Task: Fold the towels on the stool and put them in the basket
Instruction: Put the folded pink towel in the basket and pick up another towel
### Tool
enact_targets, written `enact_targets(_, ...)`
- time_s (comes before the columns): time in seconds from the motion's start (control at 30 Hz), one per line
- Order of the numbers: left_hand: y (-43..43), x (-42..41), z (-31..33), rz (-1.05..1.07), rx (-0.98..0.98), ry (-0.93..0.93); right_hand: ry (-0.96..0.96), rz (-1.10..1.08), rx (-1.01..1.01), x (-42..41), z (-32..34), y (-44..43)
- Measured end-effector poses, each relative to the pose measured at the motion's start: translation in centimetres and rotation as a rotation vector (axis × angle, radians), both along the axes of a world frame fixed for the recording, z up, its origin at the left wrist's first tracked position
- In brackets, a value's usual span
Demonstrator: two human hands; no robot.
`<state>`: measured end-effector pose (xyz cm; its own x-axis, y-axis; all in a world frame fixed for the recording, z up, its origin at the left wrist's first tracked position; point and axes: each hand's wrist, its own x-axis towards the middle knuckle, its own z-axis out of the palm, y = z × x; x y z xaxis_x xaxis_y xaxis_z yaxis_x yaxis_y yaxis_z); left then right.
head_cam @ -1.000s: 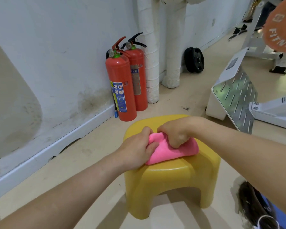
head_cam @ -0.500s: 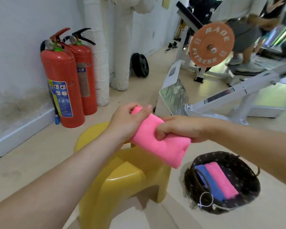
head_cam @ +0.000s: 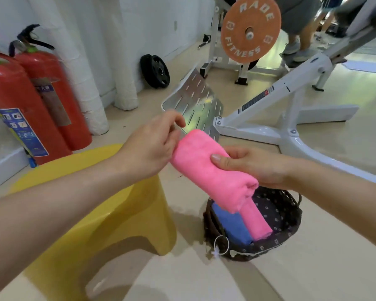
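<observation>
Since half a second ago the folded pink towel (head_cam: 206, 170) has travelled off the yellow stool (head_cam: 109, 205) and now hangs in the air above the basket (head_cam: 289, 227). The right hand (head_cam: 254, 168) is closed round the lower half of the bundle, thumb on top and fingers beneath, and appears to carry its weight. The left hand (head_cam: 154, 146) sits at the upper end with its fingers loosening: the forefinger is lifted clear, the rest touching or just beside the cloth; I cannot tell whether it grips. The towel tilts down towards the basket, lower end leading, presumably so the folds stay together on the way in. The basket stands on the floor just beside the stool and already contains a blue towel (head_cam: 232, 227) and another pink towel (head_cam: 256, 222) lying side by side. Room remains to the right of them. No towels are visible on the stool top.
</observation>
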<state>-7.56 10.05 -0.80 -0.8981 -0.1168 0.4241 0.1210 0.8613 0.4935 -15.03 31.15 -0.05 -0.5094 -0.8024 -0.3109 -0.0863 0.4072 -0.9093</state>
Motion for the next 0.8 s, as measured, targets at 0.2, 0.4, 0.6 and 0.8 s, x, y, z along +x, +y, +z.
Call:
enact_targets(0.2,8.5,-5.0,-7.0,-0.160,-0.315,-0.346,0.286,-0.322,0.336,-10.3,-9.0,12.0)
enact_targets(0.4,18.7,-7.4,-21.3,-0.248,-0.367,-0.767,0.274,-0.372,0.655,-13.1,-20.0,14.9)
enact_targets(0.6,22.4,-9.4,-24.7,-0.111,-0.325,-0.803,0.361,-0.389,0.726,-13.8,-24.8,12.9)
enact_targets(0.8,21.8,-9.8,-26.6,-0.065,-0.380,-0.890,0.410,-0.371,0.792,-14.5,-27.3,12.5)
